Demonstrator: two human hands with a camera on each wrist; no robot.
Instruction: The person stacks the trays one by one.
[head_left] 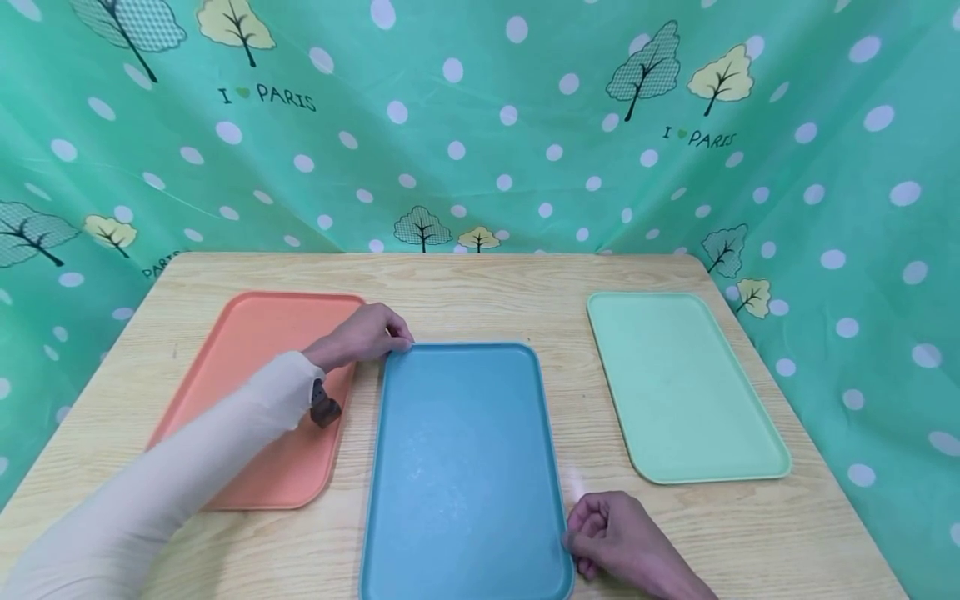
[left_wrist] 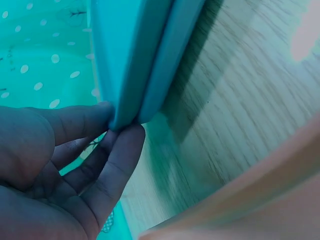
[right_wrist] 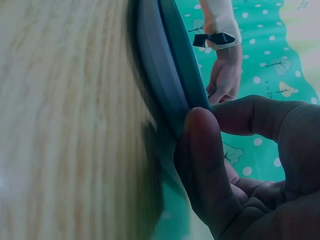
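Observation:
A blue rectangular tray (head_left: 465,467) lies lengthwise in the middle of the wooden table. My left hand (head_left: 372,332) reaches over the coral tray (head_left: 255,350) and pinches the blue tray's far left corner. In the left wrist view the thumb is on the inner side of the rim (left_wrist: 125,80) and a finger (left_wrist: 120,155) on its outside. At the near right corner, my right hand (head_left: 618,542) pinches the rim between thumb and curled index finger. Both wrist views show the tray's side as two parallel bands with a dark line between them.
To the right, a light green tray (head_left: 686,383) lies on the table (head_left: 487,283). A green dotted curtain (head_left: 480,125) with printed trees hangs behind the table and along its sides. My left forearm, in a pale sleeve (head_left: 202,450), crosses over the coral tray.

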